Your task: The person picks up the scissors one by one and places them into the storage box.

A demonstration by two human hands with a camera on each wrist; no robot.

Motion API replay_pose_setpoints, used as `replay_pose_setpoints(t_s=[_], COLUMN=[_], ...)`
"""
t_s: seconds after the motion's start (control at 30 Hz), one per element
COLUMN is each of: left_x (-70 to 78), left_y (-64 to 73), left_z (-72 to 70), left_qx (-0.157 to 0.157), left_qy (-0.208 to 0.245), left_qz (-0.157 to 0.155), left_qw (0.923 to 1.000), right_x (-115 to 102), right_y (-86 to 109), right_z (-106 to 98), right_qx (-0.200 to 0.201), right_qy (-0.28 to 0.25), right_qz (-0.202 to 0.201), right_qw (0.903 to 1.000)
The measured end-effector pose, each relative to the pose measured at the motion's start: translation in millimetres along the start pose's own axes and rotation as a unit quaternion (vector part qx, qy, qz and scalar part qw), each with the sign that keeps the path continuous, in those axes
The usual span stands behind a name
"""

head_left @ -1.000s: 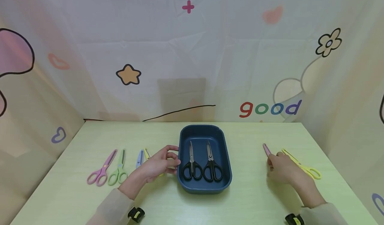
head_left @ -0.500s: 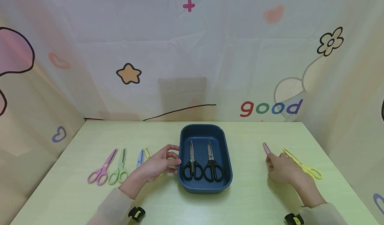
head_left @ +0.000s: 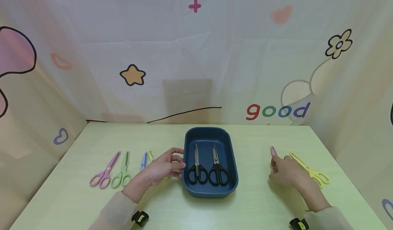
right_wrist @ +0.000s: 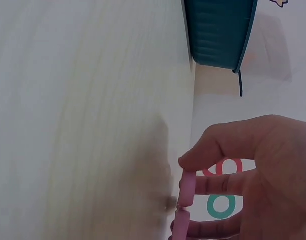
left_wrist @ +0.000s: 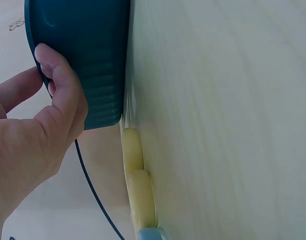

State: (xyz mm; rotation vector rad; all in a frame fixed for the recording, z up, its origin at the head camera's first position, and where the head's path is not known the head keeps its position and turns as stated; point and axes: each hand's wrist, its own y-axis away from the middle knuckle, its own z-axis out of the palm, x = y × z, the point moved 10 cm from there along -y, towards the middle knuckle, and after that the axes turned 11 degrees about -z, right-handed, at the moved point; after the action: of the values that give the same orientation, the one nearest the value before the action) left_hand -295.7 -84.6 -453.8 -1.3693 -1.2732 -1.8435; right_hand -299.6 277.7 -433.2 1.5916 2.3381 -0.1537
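Note:
My left hand [head_left: 164,167] holds the left rim of a dark blue tray [head_left: 232,165]. In the left wrist view, its fingers meet the tray wall [left_wrist: 100,65] and rim. Inside the tray lie two pairs of black-handled scissors [head_left: 196,173], [head_left: 217,175], points away from me. Off to the right, my right hand [head_left: 288,172] grips pink scissors [head_left: 273,151]; only the blade end shows past its fingers in the head view. From the right wrist, the pink handle [right_wrist: 187,189] sits between thumb and fingers, low at the table. Yellow scissors [head_left: 310,168] lie just right of that hand.
Left of the tray lie pink scissors [head_left: 105,173], green scissors [head_left: 123,173], blue scissors [head_left: 144,160] and yellow scissors [head_left: 151,155], the last two partly behind my left hand. A printed curtain [head_left: 138,29] hangs behind the pale table [head_left: 251,202].
My right hand has shifted slightly left and turned a little, with the pink scissors' tip moving along. More of the yellow scissors' handle shows. The left hand and tray stay put.

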Motion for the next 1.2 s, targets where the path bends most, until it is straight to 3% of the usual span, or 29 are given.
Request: replay_pose_setpoints(t_s=[0.23,0.73,1.2], left_x=[-0.8,-0.7,0.2], left_y=[0.1,0.5,1.3], left_z=[-0.3,-0.2,0.6], left_qx=[-0.003,-0.006,-0.006], left_qy=[0.001,-0.001,0.003], left_qz=[-0.002,-0.001,0.001], left_qw=[1.0,1.0,1.0], right_x=[-10,-75,-126], right_y=[-5.1,0.2,-9.9], right_z=[-7,-33,-28], right_qx=[0.018,0.122,0.112], right_qy=[0.0,-0.004,-0.018], right_qz=[0.008,-0.043,-0.076], right_qw=[0.9998,0.9916,0.9907])
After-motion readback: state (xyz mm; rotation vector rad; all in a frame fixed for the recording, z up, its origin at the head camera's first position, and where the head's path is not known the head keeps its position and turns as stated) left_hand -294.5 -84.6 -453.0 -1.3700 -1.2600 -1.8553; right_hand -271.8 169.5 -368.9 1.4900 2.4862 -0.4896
